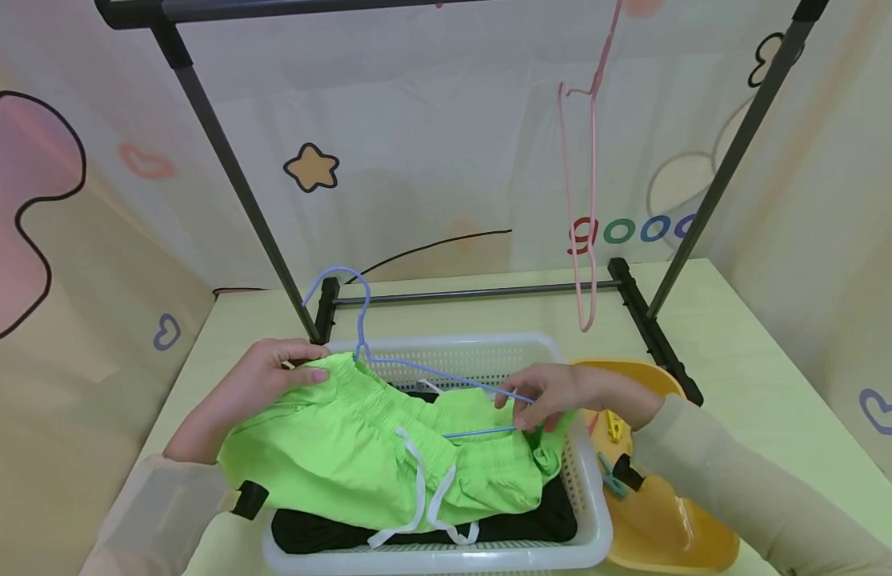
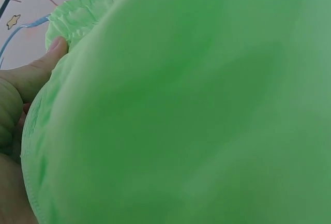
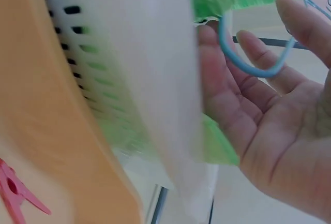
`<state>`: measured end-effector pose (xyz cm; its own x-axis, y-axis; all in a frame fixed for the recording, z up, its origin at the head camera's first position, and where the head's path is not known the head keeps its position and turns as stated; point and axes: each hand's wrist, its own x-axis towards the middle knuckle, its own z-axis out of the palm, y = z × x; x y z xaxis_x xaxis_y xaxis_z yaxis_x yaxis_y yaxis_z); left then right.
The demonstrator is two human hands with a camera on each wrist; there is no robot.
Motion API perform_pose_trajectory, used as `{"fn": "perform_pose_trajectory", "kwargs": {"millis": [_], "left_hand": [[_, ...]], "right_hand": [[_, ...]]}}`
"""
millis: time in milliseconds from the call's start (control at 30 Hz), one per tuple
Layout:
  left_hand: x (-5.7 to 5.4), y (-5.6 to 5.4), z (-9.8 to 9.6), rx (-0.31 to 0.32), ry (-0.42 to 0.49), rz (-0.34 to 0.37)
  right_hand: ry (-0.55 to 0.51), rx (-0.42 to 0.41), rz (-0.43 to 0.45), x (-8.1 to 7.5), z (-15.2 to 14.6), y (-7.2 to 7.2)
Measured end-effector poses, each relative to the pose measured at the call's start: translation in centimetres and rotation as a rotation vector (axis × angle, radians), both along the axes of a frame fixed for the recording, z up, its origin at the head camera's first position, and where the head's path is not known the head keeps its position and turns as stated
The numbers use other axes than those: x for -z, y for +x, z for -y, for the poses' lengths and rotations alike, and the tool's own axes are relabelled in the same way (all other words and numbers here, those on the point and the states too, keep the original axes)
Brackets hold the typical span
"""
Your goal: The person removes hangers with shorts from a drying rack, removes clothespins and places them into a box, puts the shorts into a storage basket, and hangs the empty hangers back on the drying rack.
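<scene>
Bright green shorts (image 1: 323,456) with white drawstrings are spread over a white basket (image 1: 598,520). My left hand (image 1: 273,372) pinches the left end of their waistband, thumb on top; the left wrist view shows the same thumb over the gathered edge. A blue hanger (image 1: 446,374) slants down to the right, its hook up at the left and its right end at the waist opening. My right hand (image 1: 550,392) holds that right end, and in the right wrist view its fingers curve about the blue bend (image 3: 258,71). Dark clothing (image 1: 316,534) lies beneath the shorts.
A black rack frame (image 1: 237,176) stands behind the basket, with a pink hanger (image 1: 594,200) hanging at its right. Right of the basket, an orange tub (image 1: 698,528) holds clothespins, among them a yellow clothespin (image 1: 615,428) and a teal clothespin (image 1: 613,478).
</scene>
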<state>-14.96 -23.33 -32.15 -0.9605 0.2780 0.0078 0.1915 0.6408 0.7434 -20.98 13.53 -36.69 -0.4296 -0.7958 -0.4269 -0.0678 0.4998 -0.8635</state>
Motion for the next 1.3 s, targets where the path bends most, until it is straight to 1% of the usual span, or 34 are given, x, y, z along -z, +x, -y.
{"fn": "perform_pose_trajectory", "kwargs": {"millis": [167, 233, 333, 500, 600, 700, 900, 1033, 1167, 1300], "left_hand": [[0.0, -0.1, -0.2, 0.014, 0.012, -0.004], [0.0, -0.2, -0.3, 0.016, 0.01, -0.012], [0.2, -0.4, -0.5, 0.018, 0.003, -0.017], [0.2, -0.6, -0.8, 0.027, -0.012, -0.032], [0.3, -0.7, -0.9, 0.033, -0.019, -0.047], [0.4, -0.8, -1.1, 0.035, -0.018, -0.057], [0.5, -0.8, -1.4, 0.027, -0.017, -0.052], [0.6, -0.9, -1.9, 0.023, -0.025, -0.056], [0.5, -0.9, -2.4, 0.038, -0.033, -0.071], [0.6, -1.0, -2.9, 0.052, -0.026, -0.066]], "right_hand": [[-0.111, -0.064, -0.058, -0.4, -0.3, -0.5], [-0.135, -0.067, -0.068, -0.6, -0.3, -0.6], [-0.135, -0.042, -0.063, -0.9, -0.2, -0.7], [-0.122, 0.002, 0.003, -1.4, -0.1, -0.5], [-0.127, 0.005, 0.034, -1.7, -0.2, -0.5], [-0.153, -0.016, 0.063, -1.8, -0.4, -0.5], [-0.227, -0.077, 0.115, -1.9, -0.8, -0.5], [-0.239, -0.087, 0.119, -2.1, -1.0, -0.5], [-0.235, -0.09, 0.132, -2.3, -1.0, -0.4], [-0.274, -0.11, 0.146, -2.4, -0.9, -0.5]]}}
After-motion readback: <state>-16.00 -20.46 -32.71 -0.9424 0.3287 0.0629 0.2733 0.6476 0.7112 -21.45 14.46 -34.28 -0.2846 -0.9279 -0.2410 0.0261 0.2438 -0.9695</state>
